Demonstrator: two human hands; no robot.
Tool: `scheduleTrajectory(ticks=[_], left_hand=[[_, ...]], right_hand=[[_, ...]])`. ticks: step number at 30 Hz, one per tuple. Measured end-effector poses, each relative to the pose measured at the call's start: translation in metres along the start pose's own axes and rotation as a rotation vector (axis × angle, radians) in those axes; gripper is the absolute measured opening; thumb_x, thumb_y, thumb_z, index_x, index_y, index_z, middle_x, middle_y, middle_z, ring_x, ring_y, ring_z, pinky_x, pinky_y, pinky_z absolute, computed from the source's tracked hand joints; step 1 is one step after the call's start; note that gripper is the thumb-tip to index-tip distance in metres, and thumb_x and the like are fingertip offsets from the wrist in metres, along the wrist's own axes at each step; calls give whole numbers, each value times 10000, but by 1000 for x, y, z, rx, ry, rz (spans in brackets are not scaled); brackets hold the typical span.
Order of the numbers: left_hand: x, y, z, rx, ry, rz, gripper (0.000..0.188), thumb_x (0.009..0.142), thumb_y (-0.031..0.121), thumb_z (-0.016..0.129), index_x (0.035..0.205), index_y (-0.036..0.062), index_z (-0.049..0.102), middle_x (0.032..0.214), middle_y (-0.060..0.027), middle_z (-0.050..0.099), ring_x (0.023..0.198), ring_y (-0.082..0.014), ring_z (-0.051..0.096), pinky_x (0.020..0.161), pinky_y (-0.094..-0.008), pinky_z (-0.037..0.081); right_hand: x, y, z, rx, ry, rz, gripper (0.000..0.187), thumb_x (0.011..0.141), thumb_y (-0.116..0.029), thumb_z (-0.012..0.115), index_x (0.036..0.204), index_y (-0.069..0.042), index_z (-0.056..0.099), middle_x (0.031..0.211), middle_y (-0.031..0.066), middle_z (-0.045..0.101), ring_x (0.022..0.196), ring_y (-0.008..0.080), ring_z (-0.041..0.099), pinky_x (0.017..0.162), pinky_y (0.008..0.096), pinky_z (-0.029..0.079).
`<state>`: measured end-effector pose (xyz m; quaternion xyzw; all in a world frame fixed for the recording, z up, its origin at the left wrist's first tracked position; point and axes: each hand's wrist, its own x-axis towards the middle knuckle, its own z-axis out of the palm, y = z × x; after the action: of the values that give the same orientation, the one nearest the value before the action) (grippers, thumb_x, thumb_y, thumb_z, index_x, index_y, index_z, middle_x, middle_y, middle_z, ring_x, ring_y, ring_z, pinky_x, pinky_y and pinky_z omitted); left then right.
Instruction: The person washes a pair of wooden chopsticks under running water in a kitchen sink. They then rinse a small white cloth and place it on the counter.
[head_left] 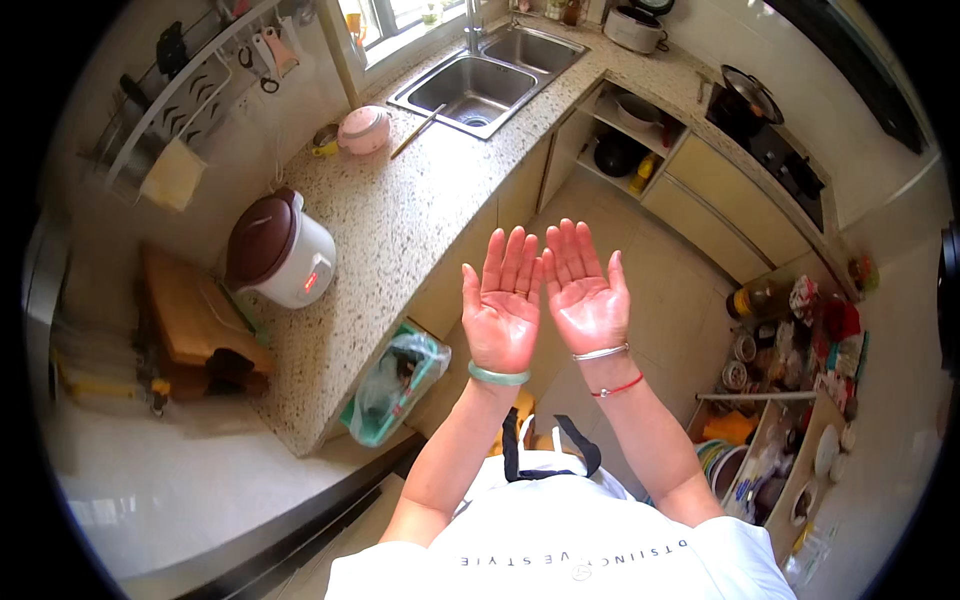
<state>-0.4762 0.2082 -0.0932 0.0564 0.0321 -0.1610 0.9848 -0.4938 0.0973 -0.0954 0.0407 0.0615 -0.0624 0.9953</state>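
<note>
Both my hands are held out side by side in mid-air, palms up. My left hand is open, fingers stretched, with nothing in it; a pale green bangle circles its wrist. My right hand is open too and likewise bare. A silver bangle and a red string bracelet are on that wrist. The hands' inner edges lie close together. Neither hand touches the speckled countertop, which runs to the left of them.
On the counter stand a white rice cooker with brown lid, a pink lidded bowl and a thin stick. Beyond lies a double sink. A bagged green bin hangs at the counter's edge. Right: a stove and a crowded shelf.
</note>
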Motion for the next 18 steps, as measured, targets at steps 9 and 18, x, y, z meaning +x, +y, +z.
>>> scheduleTrajectory(ticks=[9,18], left_hand=[[235,-5,-22,-58,-30,17,508,1003,392,308,1370,58,420,1422,-143,412,1343,-278,350,1126,-426,275],[437,5,-19,-27,40,75,471,1011,351,302,1343,51,450,1390,-138,453,1316,-285,392,1115,-439,301]], right_hand=[[238,-57,-10,-6,-25,82,484,973,-394,417,1244,-13,543,1318,132,530,1269,276,452,1072,415,360],[451,-93,-8,-21,-16,160,414,993,-318,387,1211,-21,573,1274,132,566,1241,275,485,1059,420,381]])
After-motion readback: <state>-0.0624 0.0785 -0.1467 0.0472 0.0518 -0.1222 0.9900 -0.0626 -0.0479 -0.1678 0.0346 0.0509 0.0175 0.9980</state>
